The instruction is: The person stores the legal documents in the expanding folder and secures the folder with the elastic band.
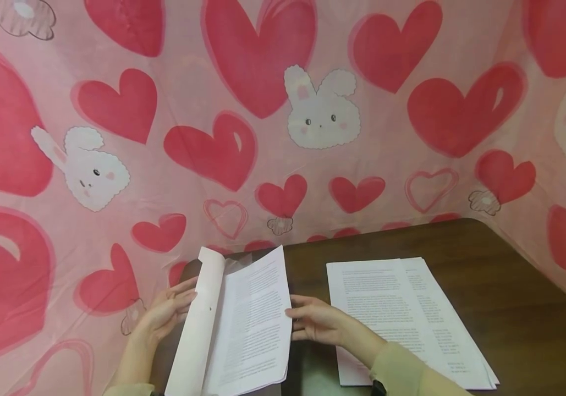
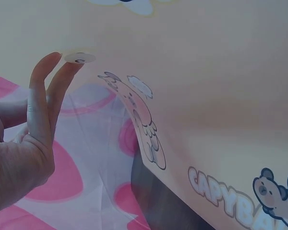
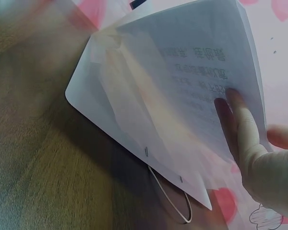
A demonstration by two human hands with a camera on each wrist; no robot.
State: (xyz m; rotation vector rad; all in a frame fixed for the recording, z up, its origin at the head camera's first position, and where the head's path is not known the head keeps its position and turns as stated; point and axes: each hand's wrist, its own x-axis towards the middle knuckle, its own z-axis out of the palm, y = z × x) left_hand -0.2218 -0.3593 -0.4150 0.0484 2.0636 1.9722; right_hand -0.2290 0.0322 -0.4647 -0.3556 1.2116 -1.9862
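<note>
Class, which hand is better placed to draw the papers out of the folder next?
Probably the right hand: it pinches the papers by their outer edge, while the left hand touches the folder cover.

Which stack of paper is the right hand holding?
The left stack, inside the folder; the right hand pinches its edge. The other stack lies flat on the table.

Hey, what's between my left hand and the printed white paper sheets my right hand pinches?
The curved pale folder cover lies between your left hand and those sheets, as the head view shows.
</note>
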